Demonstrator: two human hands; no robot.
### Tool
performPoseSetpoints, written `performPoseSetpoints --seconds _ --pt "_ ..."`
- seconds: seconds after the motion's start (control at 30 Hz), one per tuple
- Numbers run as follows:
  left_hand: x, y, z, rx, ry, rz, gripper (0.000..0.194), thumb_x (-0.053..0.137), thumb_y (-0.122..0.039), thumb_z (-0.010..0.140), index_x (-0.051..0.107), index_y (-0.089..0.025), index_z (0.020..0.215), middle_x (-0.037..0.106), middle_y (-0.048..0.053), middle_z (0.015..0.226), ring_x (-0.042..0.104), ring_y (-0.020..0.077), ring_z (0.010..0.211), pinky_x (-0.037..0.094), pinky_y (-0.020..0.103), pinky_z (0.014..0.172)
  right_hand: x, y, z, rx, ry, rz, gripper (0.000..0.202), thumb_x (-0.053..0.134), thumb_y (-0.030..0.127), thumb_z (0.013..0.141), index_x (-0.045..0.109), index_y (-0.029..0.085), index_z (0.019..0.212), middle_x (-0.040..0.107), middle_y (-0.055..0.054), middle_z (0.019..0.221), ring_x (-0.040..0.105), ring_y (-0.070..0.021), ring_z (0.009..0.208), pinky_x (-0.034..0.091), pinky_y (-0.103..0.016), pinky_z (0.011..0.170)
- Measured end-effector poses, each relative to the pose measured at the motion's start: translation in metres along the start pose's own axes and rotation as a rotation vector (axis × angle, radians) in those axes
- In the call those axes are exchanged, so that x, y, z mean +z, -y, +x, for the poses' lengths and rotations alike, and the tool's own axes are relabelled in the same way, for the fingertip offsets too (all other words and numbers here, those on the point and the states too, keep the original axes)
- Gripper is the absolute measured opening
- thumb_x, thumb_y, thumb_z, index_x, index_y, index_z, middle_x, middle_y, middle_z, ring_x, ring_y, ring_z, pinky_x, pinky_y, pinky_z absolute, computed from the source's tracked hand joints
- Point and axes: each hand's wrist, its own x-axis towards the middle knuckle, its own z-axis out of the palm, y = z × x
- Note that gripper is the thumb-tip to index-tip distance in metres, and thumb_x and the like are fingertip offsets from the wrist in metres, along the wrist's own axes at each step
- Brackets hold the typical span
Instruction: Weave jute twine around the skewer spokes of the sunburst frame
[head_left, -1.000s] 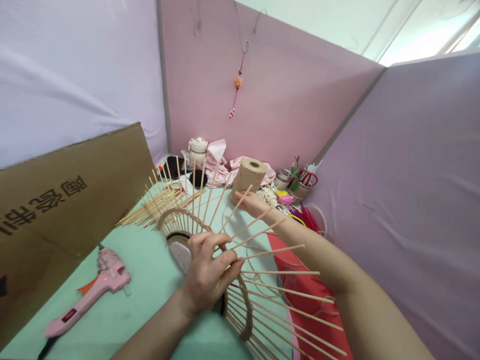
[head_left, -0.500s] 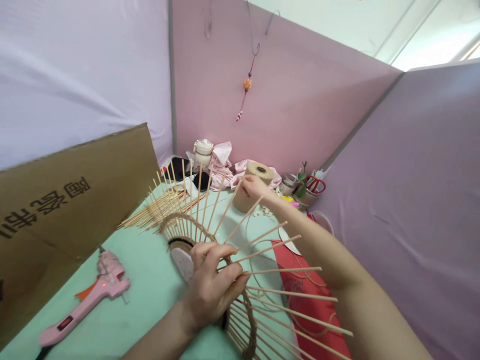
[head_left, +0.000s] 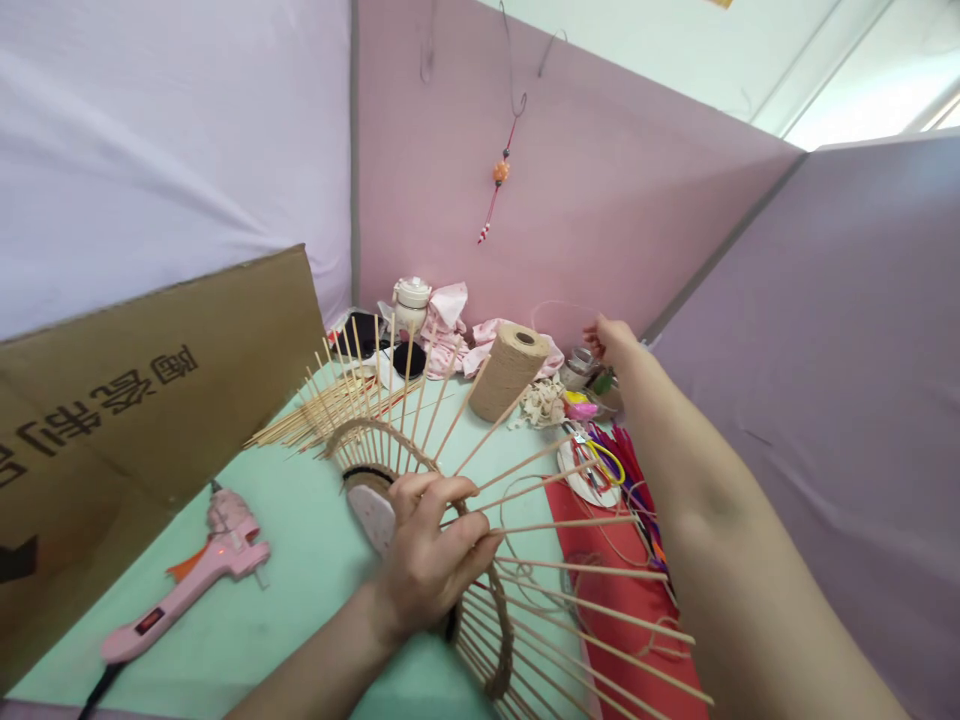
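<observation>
My left hand (head_left: 435, 545) is closed on the woven rim of a half-made basket (head_left: 504, 630), whose bare wooden sticks (head_left: 561, 523) fan outward. Part of the basket is hidden behind this hand. At the back right, my right hand (head_left: 611, 340) is raised with its fingertips pinched together. A thin pale strand of twine (head_left: 562, 303) arcs in the air up to those fingers. Left of the right hand, a large spool of brown twine (head_left: 508, 375) stands tilted on the table.
A pink glue gun (head_left: 199, 575) lies at the left before a cardboard sheet (head_left: 150, 400). Loose sticks (head_left: 322, 405) lie behind the basket. On the right are a red sheet (head_left: 615, 600), yellow-handled scissors (head_left: 609, 460) and loose cord. A white jar (head_left: 411, 305) stands at the back.
My right hand has moved right and up, away from in front of the spool, drawing out a strand. My left hand keeps its hold on the basket. The view has shifted slightly.
</observation>
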Motion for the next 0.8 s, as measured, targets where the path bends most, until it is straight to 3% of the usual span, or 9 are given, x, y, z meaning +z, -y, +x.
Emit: performPoseSetpoints --seconds 0.17,0.23,0.3,0.4,0.47,0.57,0.67,0.73,0.8 --pt "0.002 0.001 -0.002 -0.002 -0.003 0.021 0.007 0.068 -0.019 0.084 0.063 -0.021 0.079 0.064 0.007 0.098 0.050 0.0212 0.096 0.039 0.039 0.087 -0.066 -0.061 -0.042 0.053 0.015 0.187 0.031 0.036 0.032 0.096 0.058 0.018 0.079 0.064 -0.008 0.070 0.062 -0.0175 0.064 0.051 -0.030 0.063" --pt "0.003 0.002 -0.003 -0.002 0.000 0.039 0.008 0.068 -0.020 0.084 0.063 -0.021 0.078 0.065 0.006 0.099 0.050 0.0213 0.097 0.040 0.040 0.087 -0.090 -0.080 -0.063 0.038 -0.058 0.269 0.033 0.030 0.032 0.098 0.056 0.019 0.083 0.066 -0.009 0.082 0.064 -0.0157 0.069 0.051 -0.027 0.063" --pt "0.004 0.004 -0.004 0.003 0.004 0.057 0.009 0.068 -0.022 0.084 0.064 -0.021 0.077 0.065 0.006 0.099 0.050 0.0215 0.098 0.040 0.040 0.088 -0.109 -0.099 -0.082 -0.025 -0.213 0.380 0.035 0.024 0.034 0.099 0.054 0.021 0.086 0.066 -0.009 0.094 0.065 -0.0138 0.075 0.050 -0.024 0.063" --pt "0.006 0.005 -0.005 0.013 -0.005 0.085 0.011 0.069 -0.025 0.085 0.065 -0.021 0.075 0.065 0.006 0.101 0.051 0.0218 0.099 0.039 0.041 0.089 -0.118 -0.124 -0.109 -0.114 -0.460 0.441 0.038 0.023 0.042 0.099 0.054 0.022 0.089 0.066 -0.009 0.098 0.067 -0.0141 0.079 0.049 -0.023 0.061" --pt "0.007 0.005 -0.005 0.013 -0.011 0.100 0.011 0.068 -0.026 0.085 0.065 -0.021 0.075 0.065 0.006 0.101 0.051 0.0221 0.098 0.038 0.041 0.089 -0.112 -0.137 -0.126 -0.103 -0.476 0.273 0.041 0.023 0.045 0.098 0.055 0.021 0.091 0.067 -0.011 0.098 0.068 -0.0168 0.082 0.051 -0.026 0.064" --pt "0.008 0.004 -0.003 -0.001 -0.004 0.112 0.014 0.068 -0.028 0.085 0.066 -0.021 0.074 0.065 0.007 0.100 0.050 0.0224 0.098 0.037 0.041 0.089 -0.091 -0.144 -0.154 -0.066 -0.288 -0.028 0.029 0.055 0.045 0.087 0.061 0.017 0.090 0.070 -0.016 0.098 0.067 -0.0267 0.097 0.052 -0.037 0.081" --pt "0.006 0.002 -0.002 -0.021 0.009 0.130 0.017 0.066 -0.032 0.087 0.066 -0.021 0.074 0.066 0.007 0.100 0.050 0.0228 0.098 0.036 0.042 0.090 -0.065 -0.137 -0.190 -0.219 -0.039 -0.111 0.033 0.075 0.031 0.072 0.066 0.016 0.099 0.068 -0.019 0.117 0.057 -0.0326 0.120 0.041 -0.044 0.104" --pt "0.002 0.000 -0.001 -0.012 0.021 0.137 0.019 0.064 -0.034 0.088 0.067 -0.020 0.076 0.066 0.008 0.101 0.050 0.0235 0.100 0.037 0.042 0.091 -0.046 -0.127 -0.217 -0.352 0.154 0.077 0.037 0.067 0.032 0.080 0.064 0.019 0.115 0.064 -0.014 0.128 0.056 -0.0274 0.123 0.040 -0.043 0.106" --pt "-0.003 0.000 -0.002 0.012 0.052 0.137 0.019 0.061 -0.033 0.090 0.068 -0.020 0.079 0.065 0.008 0.104 0.049 0.0241 0.103 0.037 0.042 0.092 -0.029 -0.115 -0.244 -0.400 0.435 0.372 0.036 0.060 0.040 0.088 0.063 0.023 0.119 0.067 -0.010 0.123 0.062 -0.0244 0.116 0.045 -0.042 0.102"
